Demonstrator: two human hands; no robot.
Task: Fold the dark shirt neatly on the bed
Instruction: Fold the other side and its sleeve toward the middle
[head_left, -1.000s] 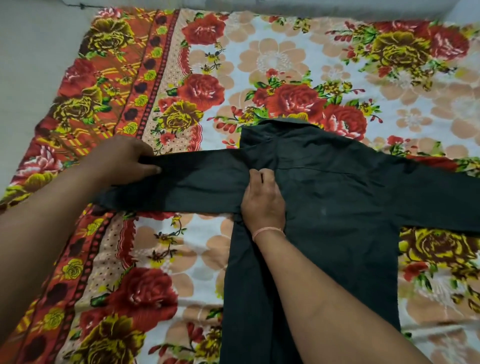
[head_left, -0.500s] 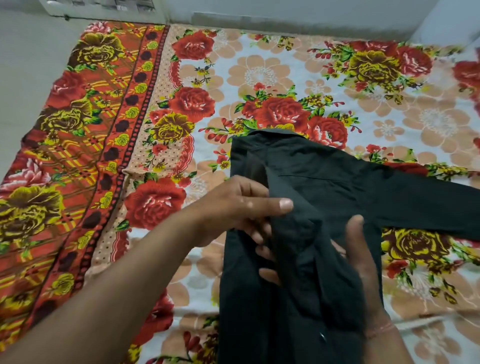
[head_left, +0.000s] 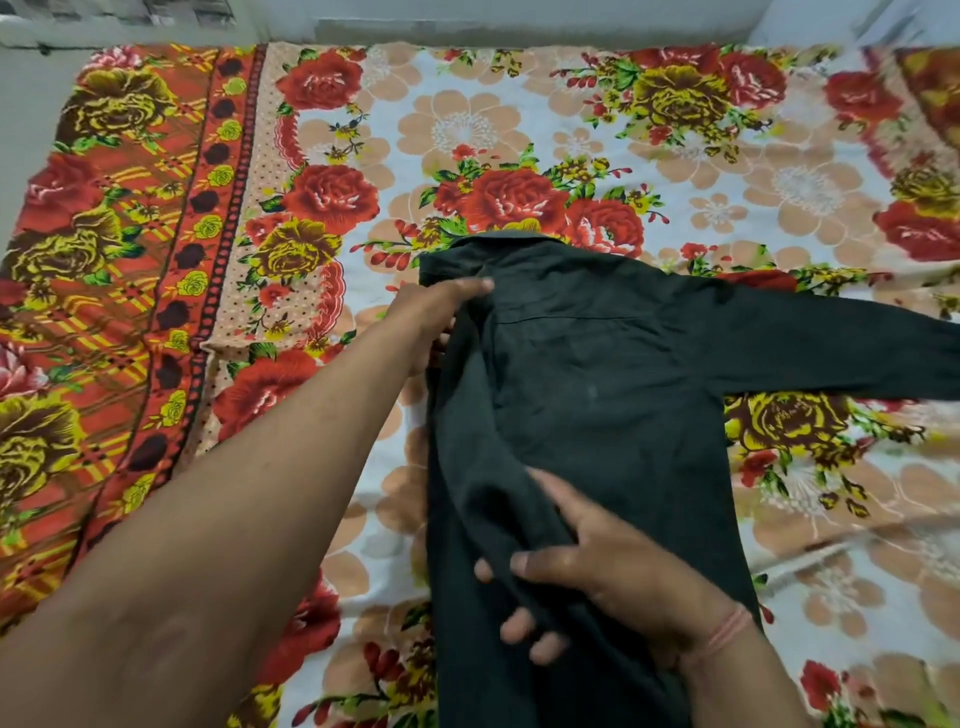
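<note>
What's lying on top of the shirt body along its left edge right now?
The left sleeve is folded down over the dark shirt. The left hand pins it near the collar, the right hand grips it lower. Whatever is beneath the sleeve is covered.

From my end the scene reads evenly lit, soft and fairly bright, with no one source I can place. Shadows are faint; only a thin dark edge shows under the left forearm (head_left: 218, 519). No glare anywhere. The dark shirt (head_left: 597, 405) swallows detail, its folds barely separable (compression smears them further). The bedsheet (head_left: 519, 130) print is crisp mid-frame but softens toward the corners, where the wide lens bows the far edge.
</note>
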